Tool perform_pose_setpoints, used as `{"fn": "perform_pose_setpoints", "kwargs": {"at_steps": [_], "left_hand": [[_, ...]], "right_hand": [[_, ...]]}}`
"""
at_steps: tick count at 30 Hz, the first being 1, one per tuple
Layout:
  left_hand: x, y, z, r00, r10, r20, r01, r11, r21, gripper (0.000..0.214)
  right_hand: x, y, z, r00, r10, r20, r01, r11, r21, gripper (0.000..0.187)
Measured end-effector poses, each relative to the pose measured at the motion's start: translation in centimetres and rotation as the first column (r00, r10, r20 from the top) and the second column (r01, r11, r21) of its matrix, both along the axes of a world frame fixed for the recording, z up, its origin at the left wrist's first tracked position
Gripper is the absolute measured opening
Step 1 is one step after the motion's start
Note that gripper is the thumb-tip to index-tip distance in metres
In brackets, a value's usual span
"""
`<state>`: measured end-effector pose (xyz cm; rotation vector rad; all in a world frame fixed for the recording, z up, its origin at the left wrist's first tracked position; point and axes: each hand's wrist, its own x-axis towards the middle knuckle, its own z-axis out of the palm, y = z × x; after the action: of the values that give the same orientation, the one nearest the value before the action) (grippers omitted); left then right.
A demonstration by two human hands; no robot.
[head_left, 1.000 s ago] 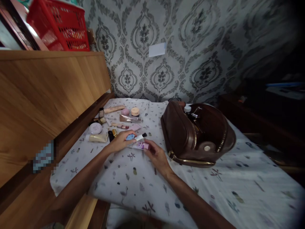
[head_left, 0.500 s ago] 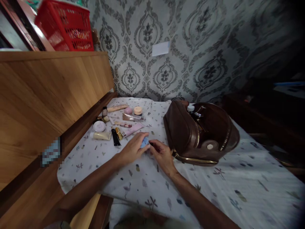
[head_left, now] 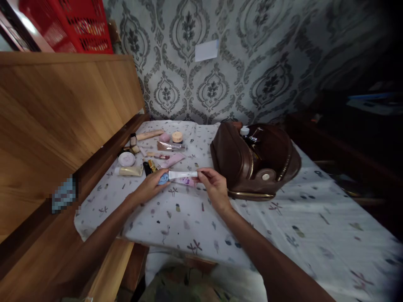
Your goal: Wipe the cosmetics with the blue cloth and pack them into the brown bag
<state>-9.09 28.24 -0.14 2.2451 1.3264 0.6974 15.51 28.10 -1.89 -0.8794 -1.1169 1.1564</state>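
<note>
Above the front of the cloth-covered table, a slim white tube (head_left: pixel 182 174) with pink and purple at its lower side lies level between my hands. My left hand (head_left: pixel 150 185) is closed around its left end, where a crumpled-looking light blue piece (head_left: pixel 163 179) shows; I cannot make out what that piece is. My right hand (head_left: pixel 216 188) pinches the tube's right end with thumb and fingers. Just right of that hand stands a brown bag (head_left: pixel 231 157), its top unzipped, with a white-capped bottle (head_left: pixel 244 131) inside.
Behind my left hand lie cosmetics: a round white compact (head_left: pixel 126 159), a cream tube (head_left: pixel 130 171), a pink tube (head_left: pixel 173 160), a peach-lidded jar (head_left: pixel 177 136) and a pink sponge-like piece (head_left: pixel 164 137). A wooden panel (head_left: pixel 78 100) borders the left; a patterned wall (head_left: pixel 210 90) stands behind.
My hands have moved apart, the left one leftward, and the tube now shows stretched between them. Before, the hands were close together around the blue piece. The view has shifted slightly.
</note>
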Motion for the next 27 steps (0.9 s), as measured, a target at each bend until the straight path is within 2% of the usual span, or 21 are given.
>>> {"fn": "perform_pose_setpoints", "kwargs": {"at_steps": [3,5,8,10,12,15,18,21,24,27], "left_hand": [[-0.9,-0.4,-0.5,0.961,0.138,0.24,-0.1,0.982,-0.163,0.042],[-0.4,-1.0,-0.3,0.855,0.245,0.458,-0.116,0.95,-0.291,0.049],[1.2,-2.0,0.6,0.684,0.327,0.652,-0.054,0.914,-0.401,0.056],[2.4,-2.6,1.4,0.661,0.327,0.675,0.0,0.9,-0.436,0.059],[3.1,-3.0,1.8,0.686,0.314,0.657,0.019,0.894,-0.447,0.057],[3.3,-3.4,2.1,0.737,0.314,0.599,-0.072,0.917,-0.393,0.052],[3.0,-3.7,2.2,0.81,0.303,0.502,-0.189,0.946,-0.265,0.044],[2.5,-3.9,2.7,0.904,0.219,0.368,-0.2,0.976,-0.089,0.037],[1.8,-3.8,3.3,0.947,0.155,0.28,-0.156,0.988,-0.016,0.037],[1.0,-3.2,4.1,0.954,0.176,0.242,-0.177,0.984,-0.017,0.045]], "right_hand": [[0.2,0.2,0.1,0.993,-0.036,-0.114,0.035,0.999,-0.009,0.037],[0.2,0.3,0.0,0.987,-0.019,-0.161,0.019,1.0,-0.006,0.037],[0.0,0.3,-0.2,0.987,0.063,-0.148,-0.063,0.998,0.007,0.037],[-0.2,0.2,-0.3,0.983,0.128,-0.128,-0.127,0.992,0.018,0.036],[-0.4,0.2,-0.3,0.976,0.168,-0.139,-0.167,0.986,0.018,0.037],[-0.4,0.1,-0.2,0.971,0.188,-0.15,-0.193,0.981,-0.023,0.043],[-0.4,-0.1,-0.1,0.962,0.241,-0.128,-0.254,0.962,-0.098,0.044],[-0.2,-0.1,0.1,0.952,0.26,-0.163,-0.282,0.95,-0.135,0.045],[0.1,0.0,0.4,0.957,0.237,-0.166,-0.256,0.961,-0.101,0.047],[0.3,-0.1,0.7,0.966,0.233,-0.116,-0.237,0.971,-0.026,0.048]]}}
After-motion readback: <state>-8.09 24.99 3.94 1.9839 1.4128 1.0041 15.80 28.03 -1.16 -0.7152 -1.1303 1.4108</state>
